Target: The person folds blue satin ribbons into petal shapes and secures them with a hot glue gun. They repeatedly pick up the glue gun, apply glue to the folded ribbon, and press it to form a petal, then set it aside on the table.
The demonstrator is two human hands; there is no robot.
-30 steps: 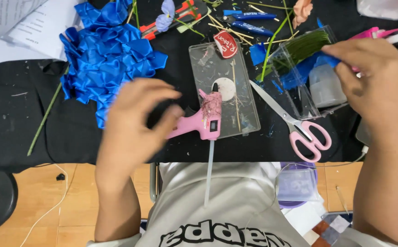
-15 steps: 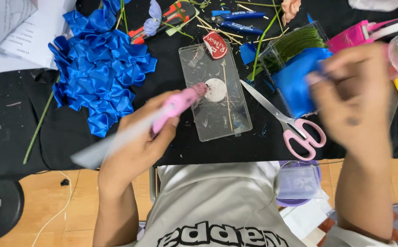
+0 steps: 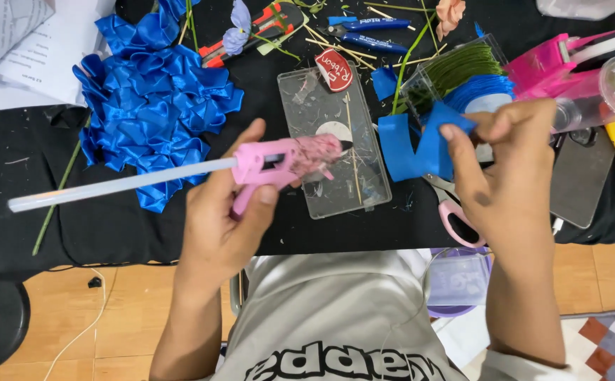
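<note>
My left hand point(image 3: 226, 212) grips a pink glue gun point(image 3: 286, 159) held sideways, its nozzle pointing right over a clear plastic tray point(image 3: 336, 141). A long white glue stick point(image 3: 117, 185) juts out of the gun's back to the left. My right hand point(image 3: 509, 173) pinches a strip of blue ribbon point(image 3: 420, 144) that hangs folded between the two hands, just right of the gun's tip. Pink-handled scissors point(image 3: 456, 215) lie on the black table under the right hand, partly hidden.
A bunch of blue ribbon petals point(image 3: 156, 106) on a green stem lies at the left. Behind are blue pliers point(image 3: 367, 25), a box of green wires point(image 3: 456, 70), a pink tape dispenser point(image 3: 554, 60), a red label and white papers point(image 3: 18, 49).
My left hand picked the glue gun up off the tray and turned it sideways. My right hand came in from the right, bringing the blue ribbon strip toward the gun's tip.
</note>
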